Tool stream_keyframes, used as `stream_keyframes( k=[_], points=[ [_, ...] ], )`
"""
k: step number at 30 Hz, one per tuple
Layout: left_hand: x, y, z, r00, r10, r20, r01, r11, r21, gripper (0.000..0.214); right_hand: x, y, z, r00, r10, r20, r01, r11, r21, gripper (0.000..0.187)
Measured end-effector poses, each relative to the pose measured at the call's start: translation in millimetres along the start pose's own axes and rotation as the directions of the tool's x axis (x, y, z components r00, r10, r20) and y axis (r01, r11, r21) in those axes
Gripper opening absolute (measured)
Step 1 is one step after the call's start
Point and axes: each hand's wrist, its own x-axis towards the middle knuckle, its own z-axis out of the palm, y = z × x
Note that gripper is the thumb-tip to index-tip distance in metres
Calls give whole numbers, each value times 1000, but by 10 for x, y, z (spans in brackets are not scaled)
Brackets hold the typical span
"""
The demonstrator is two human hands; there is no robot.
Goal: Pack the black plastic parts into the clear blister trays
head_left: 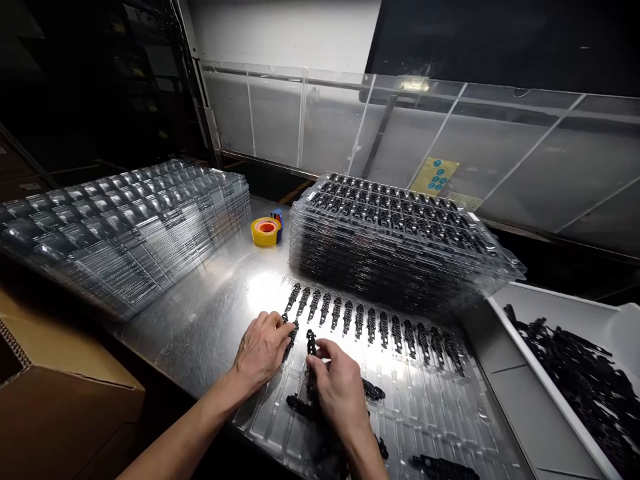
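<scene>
A clear plastic blister tray (430, 407) lies on the metal table in front of me, its far row filled with several small black plastic parts (370, 323). My left hand (260, 350) rests on the tray's left end, fingers curled onto a black part (291, 337) in the second row. Just right of it, my right hand (337, 387) pinches another black part (311, 343) and holds it upright over a pocket. More loose black parts (373, 390) lie under and beside my right hand.
A tall stack of filled trays (395, 240) stands behind the working tray. Empty clear trays (125, 220) are stacked at left. A yellow tape roll (265, 231) sits between the stacks. A white bin (550, 400) of loose black parts is at right, a cardboard box (60, 393) at lower left.
</scene>
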Motion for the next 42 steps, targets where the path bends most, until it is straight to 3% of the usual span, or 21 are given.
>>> stream_keyframes(
  k=[5, 10, 13, 19, 24, 28, 30, 33, 36, 39, 42],
  points=[
    [59, -60, 64, 999, 33, -42, -32, 999, 12, 25, 296, -97, 177, 999, 10, -37, -17, 984, -176, 8],
    [37, -81, 61, 998, 45, -52, -46, 999, -21, 25, 273, -151, 227, 998, -51, -30, 40, 956, -290, 22],
    [-11, 34, 7, 997, 71, -43, -74, 994, -85, 24, 97, 19, 0, 998, -70, -2, 66, 946, -317, 27],
    [-86, 630, -38, 935, 292, 199, -249, 944, -215, 22, -297, 733, -588, 980, -195, 33, 186, 852, -489, 26],
    [-45, 936, 107, 898, 323, 298, -258, 936, -238, 23, -345, 839, -653, 990, -140, 3, 131, 920, -369, 14],
    [-15, 959, 230, 927, 247, 284, -155, 938, -310, 44, -371, 814, -676, 987, -158, -41, 148, 972, -185, 9],
    [8, 980, 234, 938, 204, 280, -83, 917, -390, 42, -397, 829, -718, 982, -178, -66, 173, 982, -71, 9],
    [58, 1036, 154, 937, 159, 310, 66, 793, -606, 30, -422, 831, -803, 966, -240, -91, 246, 968, 57, 12],
    [95, 1059, 44, 900, 169, 402, 259, 536, -804, 24, -406, 773, -869, 932, -353, -85, 360, 928, 93, 14],
    [82, 1010, -8, 865, 171, 472, 396, 344, -851, 25, -345, 702, -868, 907, -420, -26, 420, 901, 103, 20],
    [34, 933, -1, 858, 82, 508, 472, 268, -840, 30, -265, 693, -790, 911, -412, 29, 408, 908, 89, 23]
  ],
)
